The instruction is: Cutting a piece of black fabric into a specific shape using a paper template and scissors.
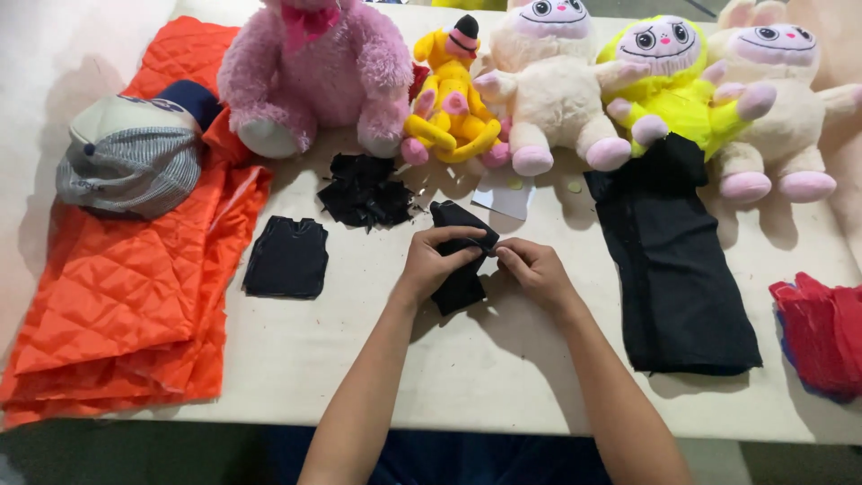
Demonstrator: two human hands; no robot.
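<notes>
Orange quilted fabric [117, 287] left w/ cap [130, 157]; plush toys [548, 81] rear; red cloth [822, 332] right.

No screens or signs on this table, and no proper package either. The nearest candidate is a flat white sheet [505, 194] (a paper tag or thin packet, I cannot tell which) lying just beyond the black cloth piece [460, 287], in front of the cream plush toy [552, 90]. Two small pale round dots [573, 187] lie beside it, perhaps stickers.

Two bare forearms reaching forward from the lower edge and converging, left hand [435, 262] curled with fingers bent inward, right hand [536, 269] beside it, thumb and fingertips pinched, hands nearly touching
</notes>
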